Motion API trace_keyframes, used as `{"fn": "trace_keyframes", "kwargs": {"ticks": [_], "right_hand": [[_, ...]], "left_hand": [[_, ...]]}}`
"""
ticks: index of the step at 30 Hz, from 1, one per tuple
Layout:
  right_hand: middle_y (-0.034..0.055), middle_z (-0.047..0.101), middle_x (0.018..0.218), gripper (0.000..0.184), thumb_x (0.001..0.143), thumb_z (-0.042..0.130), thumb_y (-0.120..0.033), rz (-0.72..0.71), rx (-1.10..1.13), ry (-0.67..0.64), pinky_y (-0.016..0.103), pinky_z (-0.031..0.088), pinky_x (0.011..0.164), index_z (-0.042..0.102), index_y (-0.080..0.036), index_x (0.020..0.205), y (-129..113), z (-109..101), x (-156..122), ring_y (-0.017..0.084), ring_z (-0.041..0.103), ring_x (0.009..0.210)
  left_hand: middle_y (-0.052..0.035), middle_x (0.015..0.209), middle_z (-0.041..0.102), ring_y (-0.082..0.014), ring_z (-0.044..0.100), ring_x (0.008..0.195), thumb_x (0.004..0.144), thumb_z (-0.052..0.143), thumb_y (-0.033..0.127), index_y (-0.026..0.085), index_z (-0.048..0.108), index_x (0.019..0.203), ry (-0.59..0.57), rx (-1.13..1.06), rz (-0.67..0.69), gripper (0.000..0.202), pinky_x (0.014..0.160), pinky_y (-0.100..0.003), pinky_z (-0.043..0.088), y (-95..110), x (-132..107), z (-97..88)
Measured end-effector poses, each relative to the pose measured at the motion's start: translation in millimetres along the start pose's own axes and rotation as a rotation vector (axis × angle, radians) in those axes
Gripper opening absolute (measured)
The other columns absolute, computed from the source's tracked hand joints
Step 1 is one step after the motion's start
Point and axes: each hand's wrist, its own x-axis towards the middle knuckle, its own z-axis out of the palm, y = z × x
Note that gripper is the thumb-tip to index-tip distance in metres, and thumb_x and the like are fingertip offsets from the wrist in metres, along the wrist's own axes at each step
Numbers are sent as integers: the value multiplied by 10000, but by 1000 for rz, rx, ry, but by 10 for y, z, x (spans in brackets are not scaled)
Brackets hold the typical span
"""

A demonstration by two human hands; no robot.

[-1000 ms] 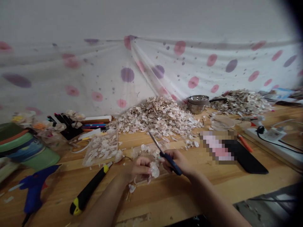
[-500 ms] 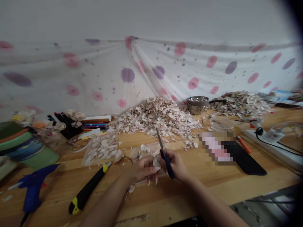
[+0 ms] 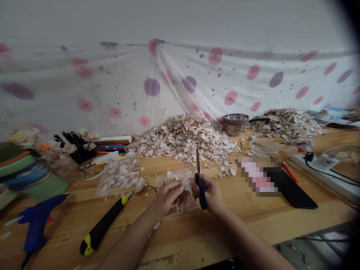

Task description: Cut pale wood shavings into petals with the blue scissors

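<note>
My right hand (image 3: 211,195) is closed around a pair of scissors (image 3: 201,191) with dark blue handles, its blades pointing up and away from me. Between the two hands is a thin, pale, translucent flake (image 3: 188,184), pinched by my left hand (image 3: 170,195); the fingers of my right hand are close to its other edge. Below the hands lies a shallow clear plastic tray (image 3: 163,179) with whitish flakes in it, partly hidden by my fingers. What the curled lower fingers of my left hand hold, if anything, is unclear.
A large flake pile (image 3: 185,138) rises behind the tray, with a second pile (image 3: 289,123) at right. Left are a flake-filled box (image 3: 119,174), a black-yellow utility knife (image 3: 104,225), and a blue glue gun (image 3: 38,225). A black flat object (image 3: 295,189) and power strip (image 3: 323,172) lie right.
The scissors have turned more upright and shifted slightly right. My left hand has moved a little up, and the flake shows higher between the hands.
</note>
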Motion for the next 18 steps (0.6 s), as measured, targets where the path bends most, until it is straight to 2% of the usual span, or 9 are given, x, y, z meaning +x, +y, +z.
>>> {"fn": "trace_keyframes", "kwargs": {"ticks": [4, 6, 8, 10, 12, 14, 16, 18], "right_hand": [[-50, 459, 533, 374, 677, 729, -455, -11, 22, -45, 205, 344, 452, 478, -181, 713, 27, 11, 5, 87, 411, 467], [-54, 449, 521, 410, 696, 703, -515, -13, 64, -85, 204, 340, 443, 460, -186, 713, 54, 14, 14, 84, 398, 454], [-63, 414, 499, 455, 729, 639, -597, -7, 110, -152, 202, 318, 422, 427, -194, 705, 94, 9, 20, 77, 358, 429], [-65, 389, 518, 476, 757, 586, -641, -17, 115, -236, 203, 304, 418, 417, -198, 726, 134, -2, 16, 74, 330, 433], [-29, 438, 631, 458, 791, 558, -633, -65, 45, -301, 220, 365, 488, 459, -187, 815, 155, -14, -6, 93, 394, 519], [19, 486, 785, 449, 826, 524, -618, -132, -50, -361, 257, 429, 627, 486, -184, 933, 144, -19, -39, 131, 469, 674], [47, 495, 876, 458, 838, 503, -620, -167, -112, -441, 297, 443, 728, 480, -189, 991, 101, -16, -73, 165, 489, 782], [42, 485, 867, 455, 833, 503, -625, -172, -138, -525, 312, 443, 736, 470, -195, 976, 45, -10, -96, 175, 483, 786]], "left_hand": [[15, 543, 573, -97, 478, 451, 778, 596, 473, 161, 574, 684, 110, 20, 31, 326, 455, -215, 349, 64, -2, 50], [20, 551, 556, -95, 474, 469, 785, 583, 477, 160, 570, 688, 154, 56, 56, 332, 467, -212, 366, 119, -16, 44], [14, 577, 557, -101, 487, 504, 814, 547, 466, 159, 582, 708, 215, 116, 114, 327, 495, -213, 387, 189, -49, 16], [7, 602, 560, -110, 499, 538, 846, 506, 448, 164, 589, 716, 337, 211, 206, 323, 522, -218, 400, 263, -104, -16], [0, 622, 568, -120, 509, 564, 863, 489, 427, 171, 595, 717, 499, 356, 309, 313, 534, -220, 398, 323, -170, -35], [-8, 650, 586, -132, 524, 586, 868, 485, 404, 177, 606, 741, 633, 508, 395, 287, 544, -226, 397, 364, -232, -33], [-13, 679, 604, -142, 542, 611, 873, 476, 374, 183, 611, 775, 702, 624, 459, 253, 570, -234, 403, 390, -278, -15], [-8, 671, 598, -142, 543, 615, 881, 460, 344, 188, 604, 771, 710, 710, 504, 240, 590, -240, 403, 410, -305, 9]]}}
